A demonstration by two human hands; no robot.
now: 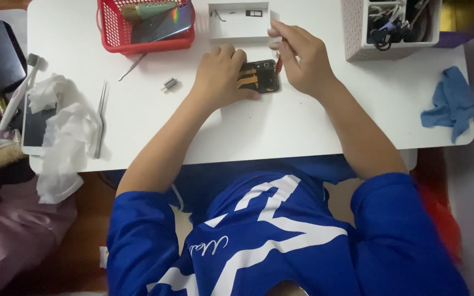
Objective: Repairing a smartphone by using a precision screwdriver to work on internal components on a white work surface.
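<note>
A small opened black phone [263, 75] with orange flex cables lies on the white table [281, 126]. My left hand [220, 77] presses down on its left side and holds it still. My right hand [299, 57] is closed on a thin tool with a red handle [278, 64], its tip at the phone's right edge. Just beyond the hands stands a shallow white box lid [238, 23] with small parts in it.
A red basket [147, 27] with a phone back sits at the back left; a white holder [390, 27] with cables at the back right. Tweezers [101, 118], a small metal part [169, 84], crumpled tissues [64, 137], a white phone [35, 125], a brush and a blue cloth [450, 103] lie around.
</note>
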